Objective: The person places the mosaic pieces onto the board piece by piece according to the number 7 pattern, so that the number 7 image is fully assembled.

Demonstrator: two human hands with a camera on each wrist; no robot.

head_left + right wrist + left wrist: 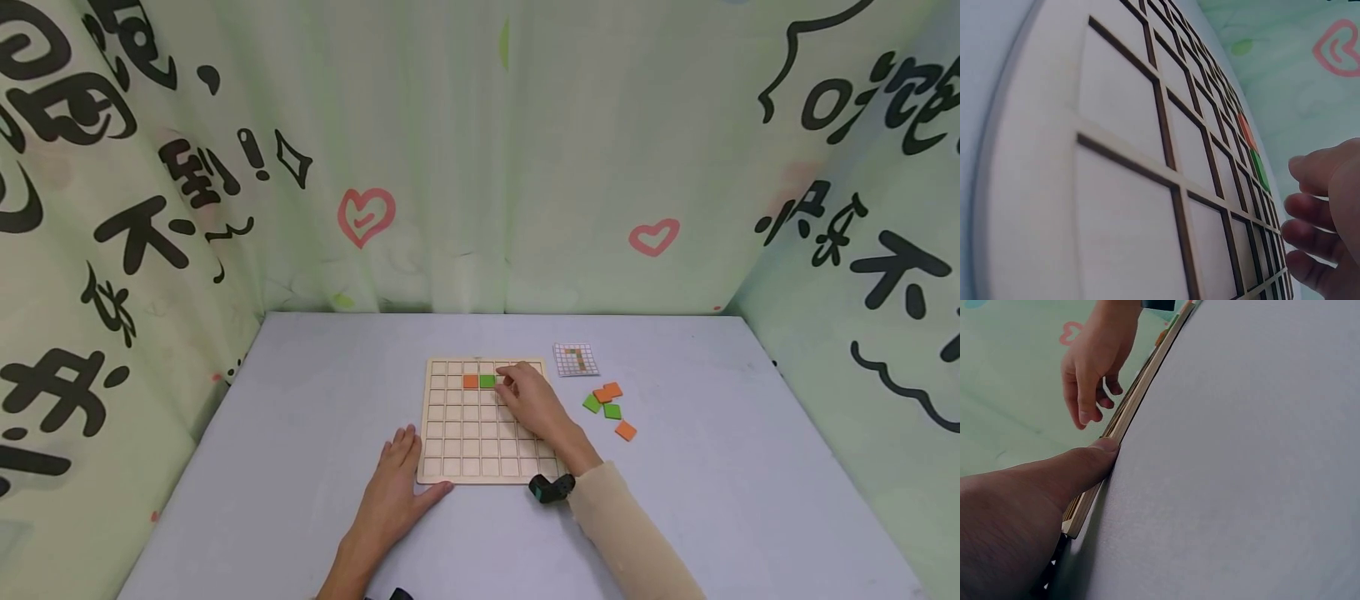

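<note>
A wooden grid board (pixel 442 450) lies on the table. In one of its upper rows an orange square tile (pixel 470 381) and a green square tile (pixel 487 381) sit side by side in neighbouring cells. My left hand (pixel 393 492) rests at the board's front left corner, thumb along the front edge and fingers by the left side. Over the upper part of the board is my right hand (pixel 532 404), its fingertips just right of the green tile. Its fingers (pixel 1313 212) are loosely bent in the right wrist view, and no tile shows between them.
Right of the board lie several loose tiles, among them a green one (pixel 612 412) and an orange one (pixel 626 431). A small pattern card (pixel 576 360) with a printed grid lies behind them. A curtain (pixel 465 167) with writing and hearts surrounds the white table (pixel 315 400).
</note>
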